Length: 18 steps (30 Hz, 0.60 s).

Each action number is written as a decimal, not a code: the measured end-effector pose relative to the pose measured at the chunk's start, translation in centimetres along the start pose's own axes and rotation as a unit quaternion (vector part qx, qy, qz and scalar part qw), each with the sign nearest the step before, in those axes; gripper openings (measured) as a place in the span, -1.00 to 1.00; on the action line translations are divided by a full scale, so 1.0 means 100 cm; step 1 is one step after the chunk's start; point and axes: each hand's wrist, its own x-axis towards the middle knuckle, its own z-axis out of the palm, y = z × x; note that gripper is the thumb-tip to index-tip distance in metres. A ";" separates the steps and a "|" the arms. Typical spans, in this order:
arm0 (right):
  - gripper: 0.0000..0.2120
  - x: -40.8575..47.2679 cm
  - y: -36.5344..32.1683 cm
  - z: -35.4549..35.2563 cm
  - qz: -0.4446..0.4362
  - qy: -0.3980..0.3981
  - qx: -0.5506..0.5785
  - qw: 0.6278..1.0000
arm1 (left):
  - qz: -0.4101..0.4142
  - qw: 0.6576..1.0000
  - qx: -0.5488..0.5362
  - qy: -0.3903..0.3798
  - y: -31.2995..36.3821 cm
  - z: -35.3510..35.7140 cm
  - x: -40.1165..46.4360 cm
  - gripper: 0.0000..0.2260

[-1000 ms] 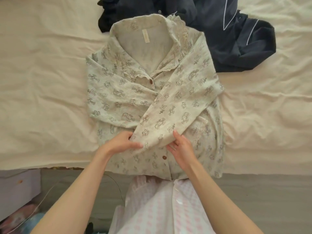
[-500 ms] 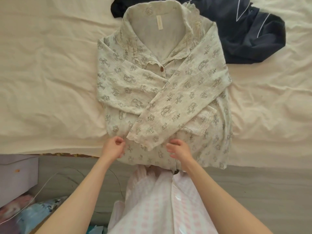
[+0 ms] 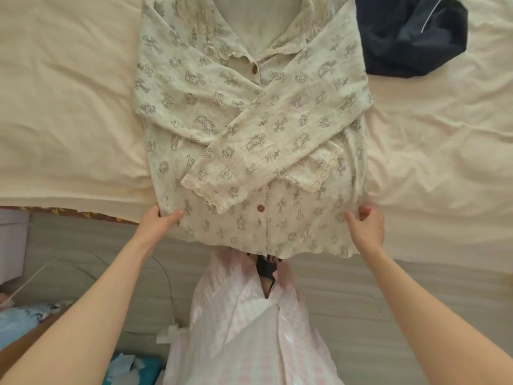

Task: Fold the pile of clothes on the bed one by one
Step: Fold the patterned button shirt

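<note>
Top of the shirt point(image 3: 249, 112) collar cut off by the picture edge. Dark clothes point(image 3: 410, 37) up at the right, partly cut off too, hard to tell what kind. Fingertips of both hands tucked under cloth, so hidden. Small dark thing below the hem, too unclear to name.

Cream sheet on the bed point(image 3: 69, 107), wrinkled, more so on the right. Grey floor below the bed edge. White cord point(image 3: 166, 276) trailing on the floor to a white plug point(image 3: 169, 332). Blue and teal things at the lower left corner, blurry. Pink checked clothing on the person, low in the middle.

Shirt flat on the bed, front up, sleeves crossed over the chest, right sleeve on top, hem hanging over the bed edge. Two brown buttons showing down the middle. Left hand point(image 3: 159, 222) at the lower left side of the shirt, thumb on top, fingers point(image 3: 155, 211) curled under, pinching the cloth. Right hand point(image 3: 366, 226) at the lower right side, fingers point(image 3: 363, 211) bent around the edge, pinching it as well. Hands wide apart, one on each side.
</note>
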 end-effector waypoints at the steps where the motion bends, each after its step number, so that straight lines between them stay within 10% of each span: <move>1: -0.59 0.003 0.008 -0.001 0.000 -0.010 0.003 1.000 | -0.015 1.000 0.001 -0.012 -0.012 0.005 -0.008 -0.64; 8: -0.69 -0.012 0.060 0.006 0.068 -0.143 0.132 0.978 | -0.089 0.995 -0.042 0.008 -0.093 0.022 -0.069 -0.65; 18: -0.69 -0.056 0.081 -0.027 0.239 -0.121 0.373 0.888 | -0.076 0.954 -0.281 0.065 -0.105 0.010 -0.136 -0.74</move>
